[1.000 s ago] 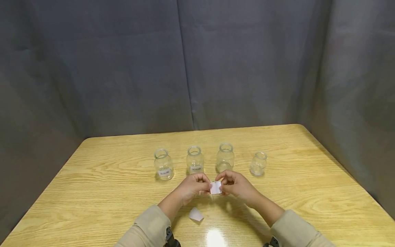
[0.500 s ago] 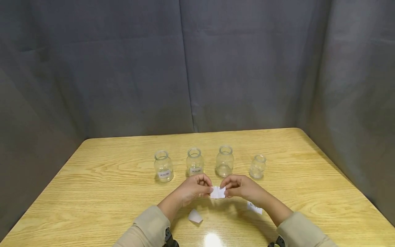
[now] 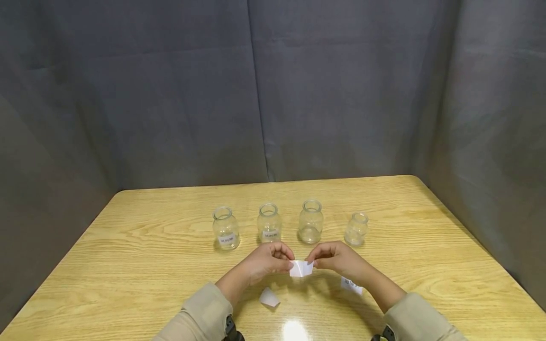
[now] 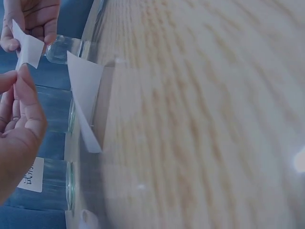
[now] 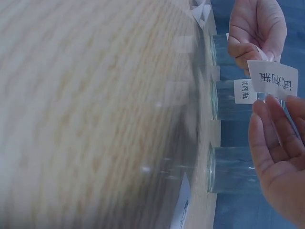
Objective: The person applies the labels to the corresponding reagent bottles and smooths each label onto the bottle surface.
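Observation:
Between my two hands, over the table in front of the jars, is a small white label [image 3: 301, 268] with a crease down its middle. My left hand [image 3: 268, 263] pinches its left edge between thumb and fingers. The opposite edge is pinched by my right hand [image 3: 338, 260]. Its blank face shows in the head view, while black printed characters show on the label [image 5: 275, 78] in the right wrist view. Beyond the hands, a glass jar [image 3: 226, 228] and a second jar [image 3: 269, 221] carry white printed labels. A third jar [image 3: 311, 222] and a smaller jar [image 3: 356, 230] show no label.
A curled blank piece of white paper [image 3: 269, 297] lies on the wooden table [image 3: 149, 265] near my left forearm. Another printed label [image 3: 351, 285] lies beside my right forearm, partly covered by it. Grey curtains [image 3: 179, 104] hang behind and along both sides.
My hands have moved slightly apart and toward me, and more of the held label shows between them. The label beside my right forearm has come into sight. The jars stay put.

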The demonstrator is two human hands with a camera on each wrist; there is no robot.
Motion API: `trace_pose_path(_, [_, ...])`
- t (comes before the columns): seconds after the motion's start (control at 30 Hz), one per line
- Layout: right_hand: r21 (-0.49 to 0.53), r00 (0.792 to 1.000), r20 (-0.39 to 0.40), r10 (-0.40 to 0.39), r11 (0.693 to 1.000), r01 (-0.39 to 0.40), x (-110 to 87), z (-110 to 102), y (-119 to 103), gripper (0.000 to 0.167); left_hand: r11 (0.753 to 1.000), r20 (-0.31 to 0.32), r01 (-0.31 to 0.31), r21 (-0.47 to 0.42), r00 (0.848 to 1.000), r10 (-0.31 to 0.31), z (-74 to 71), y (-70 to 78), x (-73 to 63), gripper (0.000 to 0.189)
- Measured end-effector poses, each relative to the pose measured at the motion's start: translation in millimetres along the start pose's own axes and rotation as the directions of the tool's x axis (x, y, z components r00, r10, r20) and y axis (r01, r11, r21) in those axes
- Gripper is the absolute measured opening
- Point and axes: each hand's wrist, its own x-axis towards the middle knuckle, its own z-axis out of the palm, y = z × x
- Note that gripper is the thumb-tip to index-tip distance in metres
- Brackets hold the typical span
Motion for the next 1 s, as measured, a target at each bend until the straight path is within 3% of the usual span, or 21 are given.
trace_pose_path(0.47, [0.081,0.998,-0.046,-0.04,0.996,0.044,-3.6,-6.2,1.6,0.02,0.999,0.01,0.009,0.042,1.0,-0.01,-4.2,-2.6,-0.2,0.018])
trace_pose_path(0.73, [0.063,0.996,-0.085,-0.033,0.997,0.038,-5.2,-7.8,1.3,0.021,0.999,0.021,0.0,0.04,1.0,-0.001,-4.4,-4.2,-2.1,0.016])
trace_pose_path(1.0, [0.051,0.993,-0.115,0.002,0.999,0.004,-8.9,-7.2,0.6,0.012,0.998,0.076,0.029,0.063,0.997,-0.034,0.4,-4.6,-0.8,0.012])
